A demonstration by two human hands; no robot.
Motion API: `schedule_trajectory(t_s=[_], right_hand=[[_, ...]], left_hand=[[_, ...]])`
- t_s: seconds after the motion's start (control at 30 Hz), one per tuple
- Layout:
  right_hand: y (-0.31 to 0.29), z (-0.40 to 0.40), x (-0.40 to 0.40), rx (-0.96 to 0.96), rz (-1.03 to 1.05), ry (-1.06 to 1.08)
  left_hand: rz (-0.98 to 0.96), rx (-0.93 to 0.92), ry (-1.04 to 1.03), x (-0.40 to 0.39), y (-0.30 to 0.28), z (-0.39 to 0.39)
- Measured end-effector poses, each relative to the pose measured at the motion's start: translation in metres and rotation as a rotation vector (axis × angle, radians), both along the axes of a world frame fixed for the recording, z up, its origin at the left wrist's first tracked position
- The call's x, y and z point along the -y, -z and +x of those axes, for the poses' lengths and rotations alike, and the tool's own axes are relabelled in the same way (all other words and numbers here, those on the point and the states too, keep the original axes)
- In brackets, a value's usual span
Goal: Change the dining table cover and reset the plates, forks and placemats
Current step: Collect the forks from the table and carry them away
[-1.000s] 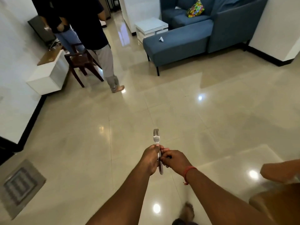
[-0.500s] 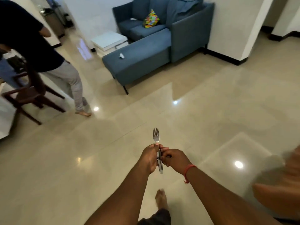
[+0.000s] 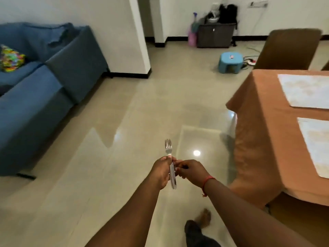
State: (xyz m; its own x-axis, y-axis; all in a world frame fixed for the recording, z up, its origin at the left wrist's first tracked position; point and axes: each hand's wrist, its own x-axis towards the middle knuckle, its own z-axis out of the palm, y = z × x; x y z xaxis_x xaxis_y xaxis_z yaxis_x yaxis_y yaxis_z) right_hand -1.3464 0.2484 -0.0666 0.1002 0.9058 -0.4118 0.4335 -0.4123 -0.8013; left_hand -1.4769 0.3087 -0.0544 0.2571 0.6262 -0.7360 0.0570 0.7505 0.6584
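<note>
With your left hand (image 3: pixel 161 172) gripping the fork (image 3: pixel 170 164) and your right hand (image 3: pixel 193 172) pinching its handle, well left of the surface (image 3: pixel 263 125), lay it flat just beside a placemat (image 3: pixel 306 90).

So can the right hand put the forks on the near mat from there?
Probably not yet. The right hand and left hand hold the forks over the floor, well short of the near mat; nothing blocks the way.

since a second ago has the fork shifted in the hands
No. The fork sits upright in the left hand and right hand as before; only the room view swung.
</note>
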Motion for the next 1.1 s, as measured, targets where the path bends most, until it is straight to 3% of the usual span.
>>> schedule_trajectory(t_s=[0.27,0.57,0.8,1.1], right_hand=[[0.016,0.146,-0.055,0.029,-0.077,0.215],[0.015,0.306,-0.063,0.019,-0.084,0.636],[0.014,0.411,-0.04,0.109,-0.136,1.059],[0.018,0.47,0.01,0.125,-0.245,1.439]], left_hand=[[0.004,-0.12,0.238,-0.086,0.004,0.154],[0.033,-0.157,0.541,-0.149,0.012,0.346],[0.002,-0.097,0.923,-0.159,0.023,0.509],[-0.063,-0.111,1.236,-0.144,0.037,0.635]])
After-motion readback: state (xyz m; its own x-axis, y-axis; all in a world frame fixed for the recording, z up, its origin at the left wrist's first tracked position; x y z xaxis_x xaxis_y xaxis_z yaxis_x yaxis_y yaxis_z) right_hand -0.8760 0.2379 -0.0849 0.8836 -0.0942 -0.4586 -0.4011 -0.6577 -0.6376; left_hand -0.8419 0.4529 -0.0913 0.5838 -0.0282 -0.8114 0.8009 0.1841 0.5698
